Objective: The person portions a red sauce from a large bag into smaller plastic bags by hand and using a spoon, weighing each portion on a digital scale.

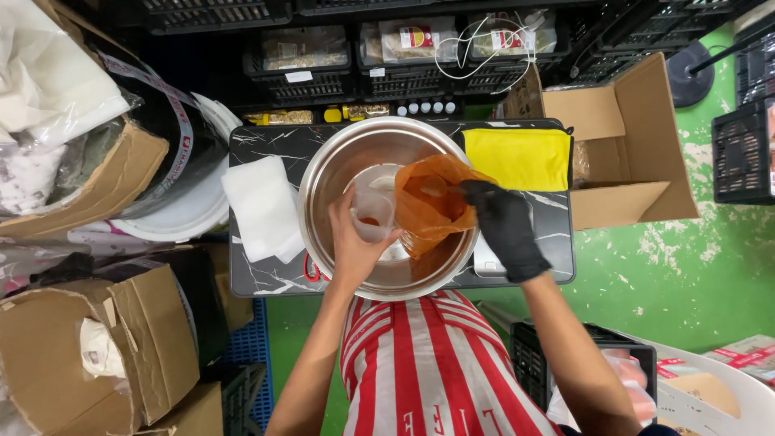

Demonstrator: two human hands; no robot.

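Left hand (355, 242) gripping clear cup (373, 216) (orange dab inside), gloved right hand (504, 226) clutching orange bag (428, 202), over steel bowl (323, 182)

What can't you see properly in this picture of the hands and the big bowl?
- Head view: what the orange bag holds; its plastic is only half see-through.
- The right hand fingertips, tucked into the bag.
- The bottom of the metal bowl, covered by the left hand, the clear cup and the bag.
- The open cardboard box inside, hidden by its flaps.
- The shelf packets, too small to tell.
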